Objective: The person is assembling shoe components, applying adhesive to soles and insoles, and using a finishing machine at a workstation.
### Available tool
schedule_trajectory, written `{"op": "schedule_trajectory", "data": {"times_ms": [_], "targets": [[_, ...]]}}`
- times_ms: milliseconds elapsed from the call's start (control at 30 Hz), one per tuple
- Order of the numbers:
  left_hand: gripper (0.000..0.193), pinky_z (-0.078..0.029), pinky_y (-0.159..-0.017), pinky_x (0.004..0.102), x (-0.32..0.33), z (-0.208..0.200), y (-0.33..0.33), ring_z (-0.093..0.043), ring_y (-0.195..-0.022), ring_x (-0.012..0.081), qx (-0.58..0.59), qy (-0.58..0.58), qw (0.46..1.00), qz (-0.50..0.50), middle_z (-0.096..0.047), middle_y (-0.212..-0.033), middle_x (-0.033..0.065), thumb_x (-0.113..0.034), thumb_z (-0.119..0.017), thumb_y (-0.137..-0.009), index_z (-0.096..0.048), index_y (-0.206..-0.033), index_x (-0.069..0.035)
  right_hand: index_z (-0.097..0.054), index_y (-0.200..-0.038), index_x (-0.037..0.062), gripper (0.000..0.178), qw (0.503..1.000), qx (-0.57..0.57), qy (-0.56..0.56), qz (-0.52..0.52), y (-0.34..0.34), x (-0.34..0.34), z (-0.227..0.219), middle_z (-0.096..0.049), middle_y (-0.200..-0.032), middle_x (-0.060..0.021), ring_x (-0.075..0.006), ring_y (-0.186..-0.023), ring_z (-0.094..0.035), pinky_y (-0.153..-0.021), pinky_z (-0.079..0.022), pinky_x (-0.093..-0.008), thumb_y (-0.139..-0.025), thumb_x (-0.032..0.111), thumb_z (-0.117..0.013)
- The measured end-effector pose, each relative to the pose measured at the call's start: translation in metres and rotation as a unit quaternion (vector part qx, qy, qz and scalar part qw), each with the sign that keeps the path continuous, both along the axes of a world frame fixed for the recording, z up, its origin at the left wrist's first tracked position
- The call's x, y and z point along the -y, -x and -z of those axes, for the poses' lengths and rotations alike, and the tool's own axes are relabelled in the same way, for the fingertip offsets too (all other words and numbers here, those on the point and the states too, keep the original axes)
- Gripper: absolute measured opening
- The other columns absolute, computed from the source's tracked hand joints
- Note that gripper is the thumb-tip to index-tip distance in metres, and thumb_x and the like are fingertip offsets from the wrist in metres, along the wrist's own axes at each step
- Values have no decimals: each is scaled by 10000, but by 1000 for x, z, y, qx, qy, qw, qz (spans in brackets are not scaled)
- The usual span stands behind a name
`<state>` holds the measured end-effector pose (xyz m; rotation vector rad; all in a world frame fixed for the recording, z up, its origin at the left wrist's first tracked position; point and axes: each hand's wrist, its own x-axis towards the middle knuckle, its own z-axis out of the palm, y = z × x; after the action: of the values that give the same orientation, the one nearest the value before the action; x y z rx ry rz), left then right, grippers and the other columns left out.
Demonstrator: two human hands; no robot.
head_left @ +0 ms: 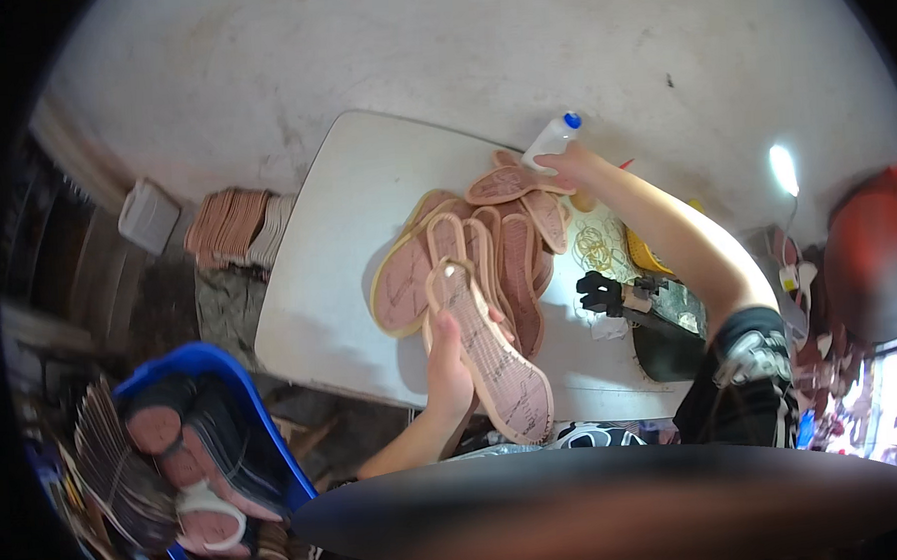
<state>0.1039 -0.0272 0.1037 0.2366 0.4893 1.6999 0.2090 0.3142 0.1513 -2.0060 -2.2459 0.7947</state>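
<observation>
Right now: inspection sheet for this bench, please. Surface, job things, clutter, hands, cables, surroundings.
Surface: white table, bare on its left half.
Job things: sole in the left hand; pile of soles mid-table; white bottle with a blue cap.
Clutter: rubber bands, black tool, yellow container at the right edge.
Hands: left hand grips the sole by its edge; right hand holds the bottle over the pile.
Cables: nothing seen.
Surroundings: blue bin of soles lower left; stacked soles by the wall; lamp at right.
</observation>
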Motion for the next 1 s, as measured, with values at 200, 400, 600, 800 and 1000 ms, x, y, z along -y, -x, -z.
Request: {"op": "schedule_trajectory", "data": {"times_ms": [200, 400, 600, 800, 1000], "targets": [[604, -516, -777, 358, 11, -24, -20, -603, -865, 202, -9, -19, 1000, 20, -593, -962, 92, -569, -281, -994, -518, -1125, -29, -444, -1359, 86, 537, 834, -91, -285, -464, 0, 207, -106, -551, -1304, -97, -257, -1161, -538, -1040, -291, -473, -831, 53, -541], [464, -497, -802, 340, 21, -28, -46, -569, -889, 181, -23, -55, 998, 36, -518, -1090, 95, -464, -276, -1031, -289, -1327, -107, -495, -1220, 59, 411, 833, -69, -321, -445, -42, 281, -103, -611, -1237, -32, -242, -1342, -413, -1014, -206, -531, -811, 46, -538], [552, -380, -1067, 389, 34, -37, -70, -440, -1282, 210, -29, -60, 994, 88, -405, -1405, 103, -443, -261, -1039, -240, -1468, -97, -489, -1204, 30, 382, 850, -99, -323, -405, -75, 304, -94, -632, -1205, -42, -274, -1372, -375, -1031, -169, -520, -822, 42, -497], [597, -312, -1079, 334, 38, -48, -97, -327, -1328, 169, -96, -123, 985, 72, -299, -1448, 93, -406, -287, -1047, -84, -1512, -92, -489, -1213, 44, 393, 850, -109, -347, -381, -105, 318, -91, -632, -1199, -46, -253, -1366, -387, -1033, -153, -474, -819, 35, -488], [591, -375, -1005, 318, 46, -57, -116, -419, -1204, 150, -215, -116, 970, 23, -384, -1336, 89, -412, -293, -1044, -88, -1504, -103, -512, -1172, 81, 370, 846, -84, -381, -363, -122, 325, -94, -643, -1157, 0, -207, -1334, -427, -1017, -162, -454, -804, 39, -518]]}}
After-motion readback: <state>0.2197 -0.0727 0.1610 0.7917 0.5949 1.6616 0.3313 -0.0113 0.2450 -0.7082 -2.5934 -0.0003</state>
